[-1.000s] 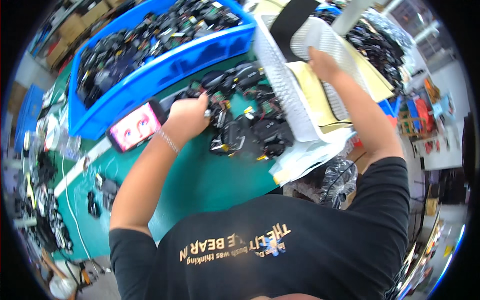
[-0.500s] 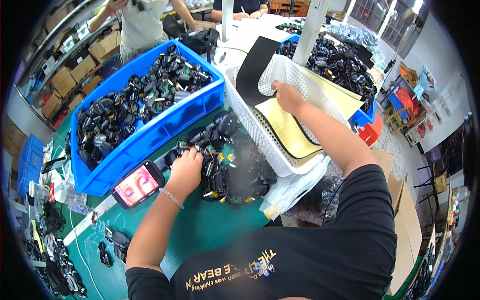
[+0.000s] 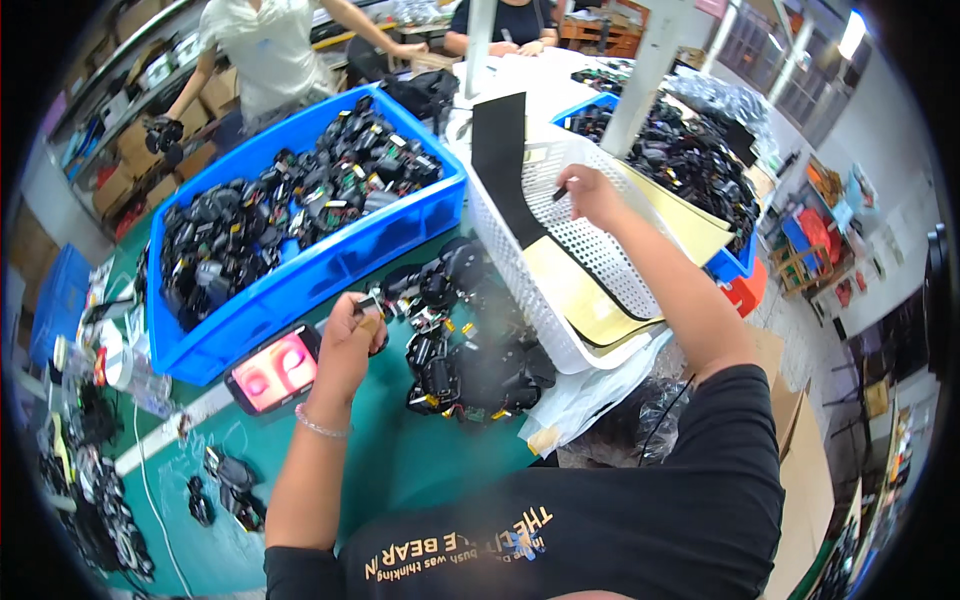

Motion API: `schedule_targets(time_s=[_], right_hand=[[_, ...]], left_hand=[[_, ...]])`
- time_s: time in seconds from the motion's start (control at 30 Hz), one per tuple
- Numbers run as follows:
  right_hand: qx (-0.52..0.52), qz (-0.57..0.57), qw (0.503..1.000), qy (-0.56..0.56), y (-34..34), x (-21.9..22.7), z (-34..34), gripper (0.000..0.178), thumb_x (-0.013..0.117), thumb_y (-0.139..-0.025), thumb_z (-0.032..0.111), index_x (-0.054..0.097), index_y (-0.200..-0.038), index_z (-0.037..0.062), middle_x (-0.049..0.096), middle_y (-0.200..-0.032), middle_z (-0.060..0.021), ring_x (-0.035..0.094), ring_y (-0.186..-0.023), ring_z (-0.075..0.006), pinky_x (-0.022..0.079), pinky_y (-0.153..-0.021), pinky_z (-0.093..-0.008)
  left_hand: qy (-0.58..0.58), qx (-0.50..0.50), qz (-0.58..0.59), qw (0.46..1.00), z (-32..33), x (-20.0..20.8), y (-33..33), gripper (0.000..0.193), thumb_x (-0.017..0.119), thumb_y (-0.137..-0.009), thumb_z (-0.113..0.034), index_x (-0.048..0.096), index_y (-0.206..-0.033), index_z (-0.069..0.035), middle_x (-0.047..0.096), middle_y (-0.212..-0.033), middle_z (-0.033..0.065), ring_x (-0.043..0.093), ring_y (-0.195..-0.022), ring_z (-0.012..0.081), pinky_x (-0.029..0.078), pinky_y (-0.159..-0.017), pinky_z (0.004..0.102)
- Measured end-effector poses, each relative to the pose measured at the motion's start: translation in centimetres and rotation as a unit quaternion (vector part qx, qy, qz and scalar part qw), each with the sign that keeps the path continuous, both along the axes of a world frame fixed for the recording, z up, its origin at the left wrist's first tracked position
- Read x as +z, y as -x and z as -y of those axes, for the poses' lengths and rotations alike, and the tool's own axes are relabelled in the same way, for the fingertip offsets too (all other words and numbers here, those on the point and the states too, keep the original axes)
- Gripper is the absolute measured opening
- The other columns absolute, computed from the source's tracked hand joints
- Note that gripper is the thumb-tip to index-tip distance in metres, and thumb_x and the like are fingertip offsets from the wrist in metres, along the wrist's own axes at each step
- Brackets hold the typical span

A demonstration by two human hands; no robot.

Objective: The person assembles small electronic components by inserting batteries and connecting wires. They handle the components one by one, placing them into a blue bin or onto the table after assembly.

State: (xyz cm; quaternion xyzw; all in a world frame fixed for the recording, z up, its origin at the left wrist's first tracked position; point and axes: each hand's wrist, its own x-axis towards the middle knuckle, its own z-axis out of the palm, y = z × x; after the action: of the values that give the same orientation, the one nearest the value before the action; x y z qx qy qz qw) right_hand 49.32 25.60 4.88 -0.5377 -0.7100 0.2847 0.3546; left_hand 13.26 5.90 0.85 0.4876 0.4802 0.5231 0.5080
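Observation:
My left hand (image 3: 352, 335) is closed round a small black electronic assembly (image 3: 370, 306), mostly hidden by the fingers. It is held over the green table, just right of a phone (image 3: 275, 370) showing a pink picture. Over the white perforated basket (image 3: 535, 290), my right hand (image 3: 597, 200) pinches a small black piece (image 3: 561, 192) between thumb and fingers. A black strip (image 3: 499, 150) stands up out of the basket at its far left, and yellow sheets (image 3: 560, 285) lie inside. Between hand and basket is a pile of black assemblies (image 3: 470, 365) with wires and green boards.
A blue crate (image 3: 310, 265) full of similar parts stands at the far left, another blue crate (image 3: 735, 262) behind the basket. Loose black parts (image 3: 235, 485) lie at the near left. A white post (image 3: 640, 95) rises beyond the basket. Two people are across the table.
My left hand has lifted off the pile and moved left and nearer, now with an assembly. The right hand has shifted slightly right and nearer; the black strip has straightened.

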Motion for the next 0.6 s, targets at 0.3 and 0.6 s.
schedule_targets(time_s=[0.3, 0.6], right_hand=[[0.203, -0.101, 0.974, -0.023, 5.5, 11.4, 9.3, 0.027, 0.043, -0.087, 0.003, 0.057, -0.109, -0.0037, 0.059, -0.093, -0.0088, 0.059, -0.085, -0.0137, 0.047, -0.072, -0.0250], [0.292, -0.328, 0.889, 0.129, 16.9, 5.6, 23.4, 0.027, 0.053, -0.090, 0.006, 0.053, -0.116, -0.0026, 0.064, -0.097, -0.0094, 0.063, -0.079, -0.0136, 0.048, -0.068, -0.0229]], left_hand=[[-0.074, 0.007, 0.185, 0.980, 7.0, 4.0, -0.4, 0.022, 0.045, -0.094, -0.009, 0.039, -0.115, -0.008, 0.038, -0.060, -0.0005, 0.032, -0.056, 0.0086, 0.028, -0.056, 0.0244], [-0.089, 0.034, 0.146, 0.985, 13.4, 3.5, 0.5, 0.013, 0.052, -0.092, -0.012, 0.045, -0.101, -0.007, 0.048, -0.071, -0.0006, 0.041, -0.060, 0.0076, 0.032, -0.056, 0.0224]])
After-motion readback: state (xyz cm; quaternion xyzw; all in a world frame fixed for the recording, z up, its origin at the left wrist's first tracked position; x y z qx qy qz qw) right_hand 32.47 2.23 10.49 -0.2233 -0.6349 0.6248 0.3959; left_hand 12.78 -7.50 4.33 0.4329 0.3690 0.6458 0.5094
